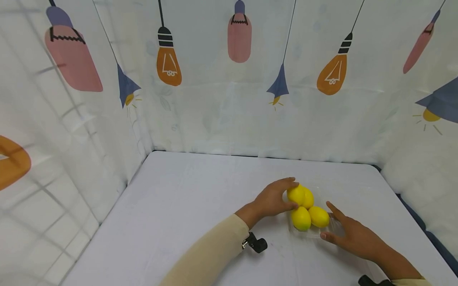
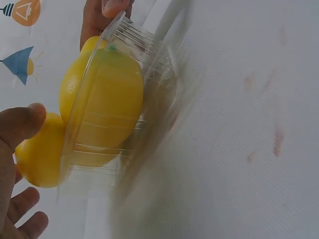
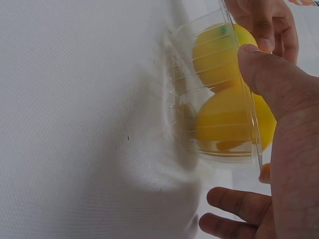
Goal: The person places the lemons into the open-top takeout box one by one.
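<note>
Several yellow lemons (image 1: 319,217) are grouped at a clear plastic container (image 1: 311,233) on the right part of the table. My left hand (image 1: 274,198) holds one lemon (image 1: 295,194) at the container's left side, thumb on the near side and fingers on the far side. In the left wrist view that lemon (image 2: 42,154) sits at the rim, beside a larger-looking lemon (image 2: 107,99) inside the clear wall. My right hand (image 1: 358,238) is at the container's right side, thumb and index finger spread apart. In the right wrist view its thumb (image 3: 271,74) overlaps the rim.
A white-covered table (image 1: 200,186) extends to the left and front of the container. Behind it hangs a white curtain (image 1: 222,119) printed with lamps and bulbs. A black wrist-camera mount (image 1: 258,243) sticks out by the left sleeve.
</note>
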{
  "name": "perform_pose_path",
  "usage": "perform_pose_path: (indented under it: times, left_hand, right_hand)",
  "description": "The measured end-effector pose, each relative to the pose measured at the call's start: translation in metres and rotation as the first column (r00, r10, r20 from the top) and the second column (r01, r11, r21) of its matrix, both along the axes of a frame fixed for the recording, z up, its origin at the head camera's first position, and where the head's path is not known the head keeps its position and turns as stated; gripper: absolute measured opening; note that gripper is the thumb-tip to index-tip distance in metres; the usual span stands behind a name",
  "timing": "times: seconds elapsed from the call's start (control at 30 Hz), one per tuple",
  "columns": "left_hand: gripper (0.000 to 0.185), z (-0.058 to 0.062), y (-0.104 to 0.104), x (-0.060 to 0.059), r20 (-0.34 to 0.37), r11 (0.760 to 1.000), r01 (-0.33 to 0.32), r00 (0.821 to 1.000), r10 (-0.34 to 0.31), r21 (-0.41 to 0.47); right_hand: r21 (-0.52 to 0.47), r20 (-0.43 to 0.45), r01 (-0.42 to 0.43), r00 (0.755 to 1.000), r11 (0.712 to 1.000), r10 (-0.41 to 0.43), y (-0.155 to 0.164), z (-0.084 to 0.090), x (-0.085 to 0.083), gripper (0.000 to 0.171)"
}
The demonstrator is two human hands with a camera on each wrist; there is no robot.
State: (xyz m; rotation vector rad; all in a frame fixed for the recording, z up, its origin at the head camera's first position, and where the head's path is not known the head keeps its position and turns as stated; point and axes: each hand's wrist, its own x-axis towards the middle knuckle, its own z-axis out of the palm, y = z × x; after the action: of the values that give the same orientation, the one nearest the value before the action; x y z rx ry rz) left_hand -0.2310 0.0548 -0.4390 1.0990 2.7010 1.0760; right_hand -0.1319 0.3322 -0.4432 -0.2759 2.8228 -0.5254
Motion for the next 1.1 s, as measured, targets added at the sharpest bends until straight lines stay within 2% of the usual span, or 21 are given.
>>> perform_pose_path:
  times: [0.1, 0.2, 0.3, 0.6, 0.8, 1.1]
  left_hand:
    - [0.049, 0.001, 0.000, 0.000, -0.088, 1.000, 0.009, 0.996, -0.011, -0.016]
    - [0.041, 0.002, 0.001, 0.000, -0.185, 0.999, 0.018, 0.982, -0.026, -0.045]
    - [0.039, 0.003, 0.003, 0.000, -0.223, 0.998, 0.018, 0.974, -0.033, -0.067]
    - [0.040, -0.001, 0.005, 0.000, -0.133, 0.998, -0.022, 0.991, 0.014, -0.063]
    - [0.041, -0.003, 0.009, -0.001, -0.122, 0.998, -0.032, 0.992, 0.025, -0.060]
    - [0.038, -0.003, 0.013, -0.001, -0.111, 0.991, -0.047, 0.993, 0.033, -0.125]
  right_hand:
    - [0.001, -0.005, 0.001, 1.000, 1.000, -0.001, 0.000, 0.000, -0.001, 0.108]
    - [0.005, -0.011, 0.002, 1.000, 1.000, -0.002, 0.001, -0.001, -0.001, 0.109]
    - [0.000, -0.012, 0.002, 1.000, 1.000, -0.002, 0.002, -0.002, -0.001, 0.109]
    - [-0.012, -0.008, -0.003, 1.000, 1.000, 0.003, 0.002, -0.004, -0.001, 0.108]
    - [-0.014, -0.007, 0.001, 1.000, 1.000, -0.001, 0.001, -0.002, -0.001, 0.108]
    - [-0.013, 0.000, 0.003, 1.000, 1.000, -0.003, 0.000, -0.001, -0.001, 0.108]
